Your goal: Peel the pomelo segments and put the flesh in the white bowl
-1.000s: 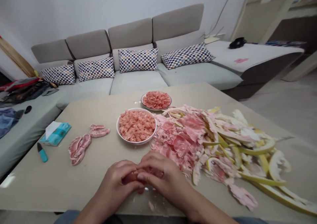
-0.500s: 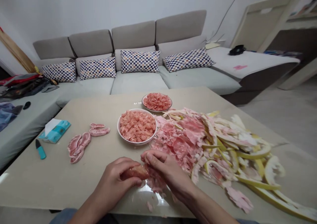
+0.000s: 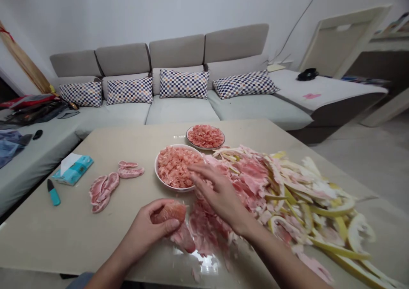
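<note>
I held a partly peeled pomelo segment (image 3: 174, 213) in the left hand (image 3: 146, 222), left of and nearer than the right hand (image 3: 222, 195), whose loosely parted fingers hung over the white bowl (image 3: 175, 189).

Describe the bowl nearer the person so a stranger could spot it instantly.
On the pale table before the sofa, look left of the heap of peels. There, partly covered in view by the right hand, sits the white bowl, piled with pink pulp. Its plain white rim and nearer position set it apart from the smaller, dark-rimmed dish behind.
</note>
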A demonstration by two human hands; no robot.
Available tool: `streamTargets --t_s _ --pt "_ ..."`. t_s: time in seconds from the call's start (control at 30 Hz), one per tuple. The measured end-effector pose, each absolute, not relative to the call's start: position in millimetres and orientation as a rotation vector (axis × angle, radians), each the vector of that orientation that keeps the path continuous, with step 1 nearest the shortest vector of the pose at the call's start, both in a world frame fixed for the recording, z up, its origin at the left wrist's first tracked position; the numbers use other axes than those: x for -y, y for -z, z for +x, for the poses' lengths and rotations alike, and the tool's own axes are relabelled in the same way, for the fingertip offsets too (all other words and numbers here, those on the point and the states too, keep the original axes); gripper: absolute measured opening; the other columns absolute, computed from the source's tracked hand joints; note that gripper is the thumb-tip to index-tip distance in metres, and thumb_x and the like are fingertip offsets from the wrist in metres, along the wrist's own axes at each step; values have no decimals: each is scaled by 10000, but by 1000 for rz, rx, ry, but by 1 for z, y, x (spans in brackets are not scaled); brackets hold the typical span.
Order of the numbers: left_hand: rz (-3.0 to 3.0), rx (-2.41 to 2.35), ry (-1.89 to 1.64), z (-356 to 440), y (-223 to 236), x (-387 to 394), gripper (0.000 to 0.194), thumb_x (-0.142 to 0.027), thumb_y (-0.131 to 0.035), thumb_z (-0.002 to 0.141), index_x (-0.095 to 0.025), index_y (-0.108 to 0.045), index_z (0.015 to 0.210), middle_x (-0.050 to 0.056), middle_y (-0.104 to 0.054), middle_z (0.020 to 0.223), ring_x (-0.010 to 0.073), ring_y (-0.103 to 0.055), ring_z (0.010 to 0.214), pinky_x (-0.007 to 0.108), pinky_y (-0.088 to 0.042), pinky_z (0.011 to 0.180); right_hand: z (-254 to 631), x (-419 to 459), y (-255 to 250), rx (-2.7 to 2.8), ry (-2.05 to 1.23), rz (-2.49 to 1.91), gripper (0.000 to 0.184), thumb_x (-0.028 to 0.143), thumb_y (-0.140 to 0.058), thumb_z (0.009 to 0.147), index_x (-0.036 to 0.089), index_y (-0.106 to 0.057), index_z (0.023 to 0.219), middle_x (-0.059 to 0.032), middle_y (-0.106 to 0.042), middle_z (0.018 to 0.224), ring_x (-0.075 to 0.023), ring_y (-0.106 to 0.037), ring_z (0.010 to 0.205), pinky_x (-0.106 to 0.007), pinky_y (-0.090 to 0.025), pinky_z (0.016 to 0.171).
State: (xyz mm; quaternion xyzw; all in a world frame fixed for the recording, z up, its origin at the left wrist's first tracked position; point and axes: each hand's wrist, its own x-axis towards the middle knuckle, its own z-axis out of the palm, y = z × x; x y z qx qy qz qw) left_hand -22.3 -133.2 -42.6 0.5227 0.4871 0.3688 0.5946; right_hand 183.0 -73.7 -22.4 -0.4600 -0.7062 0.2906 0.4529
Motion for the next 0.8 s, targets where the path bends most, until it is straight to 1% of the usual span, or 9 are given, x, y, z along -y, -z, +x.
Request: streamTargets --t_s 0.03,0.07,0.17,0.23,0.33,0.4,0.5,0.7,0.8 --pt "1187 -1103 -868 -23 43 133 422 -325 -766 733 -193 -683 1125 68 -747 1090 260 -672 1016 329 -507 874 182 84 20 1791 -834 -1123 258 315 -564 920 250 -692 1134 -72 -684 1169 -219 -616 1079 -391 -476 934" --pt "1173 -1080 -874 -23 42 134 424 -324 -763 740 -195 -678 1135 72 -744 1104 262 -670 1026 333 -507 880 181 95 19 1828 -913 -1117 265 315 -598 903 258 -684 1147 -62 -695 1129 -207 -639 1005 -366 -502 877" --pt "1229 -1073 -895 -22 40 137 363 -310 -752 755 -193 -701 1095 84 -742 1105 271 -669 1035 353 -501 909 176 116 20 1882 -1012 -1143 329 258 -739 792 246 -693 1117 -42 -708 1019 -182 -650 840 -317 -523 763" --pt "1320 -1133 -925 -21 39 139 311 -280 -755 749 -204 -724 1049 77 -744 1088 267 -667 1032 353 -490 928 174 121 23 1889 -1023 -1140 302 235 -760 770 228 -714 1068 -41 -710 971 -179 -646 812 -300 -520 724" --pt "1450 -1217 -940 -20 38 140 267 -229 -750 745 -236 -744 1011 53 -741 1058 248 -664 1014 333 -485 924 172 119 26 1893 -1015 -1094 220 229 -721 808 214 -741 1027 -52 -714 935 -191 -650 850 -312 -514 751" --pt "1491 -1248 -934 -21 39 139 258 -216 -744 746 -250 -750 1002 45 -736 1038 239 -663 996 323 -488 909 172 117 28 1884 -1031 -1084 206 232 -692 829 215 -751 1026 -57 -713 917 -197 -653 858 -329 -512 778" --pt "1504 -1274 -919 -22 39 139 251 -211 -737 746 -256 -759 992 43 -733 1019 235 -664 977 318 -492 891 172 116 28 1856 -1080 -1077 198 280 -655 856 228 -765 1012 -57 -704 876 -202 -650 833 -338 -508 766" --pt "1454 -1243 -895 -22 36 139 281 -215 -735 740 -239 -754 1019 55 -735 1037 245 -662 983 330 -490 898 175 110 27 1830 -1246 -1057 244 379 -631 864 228 -788 973 -61 -700 797 -207 -625 798 -336 -472 740" --pt "1416 -1226 -878 -23 36 138 294 -244 -736 744 -219 -745 1037 61 -743 1033 250 -666 972 337 -495 892 177 106 29 1754 -1380 -1052 312 467 -644 839 220 -792 960 -53 -686 776 -197 -616 756 -325 -476 699"
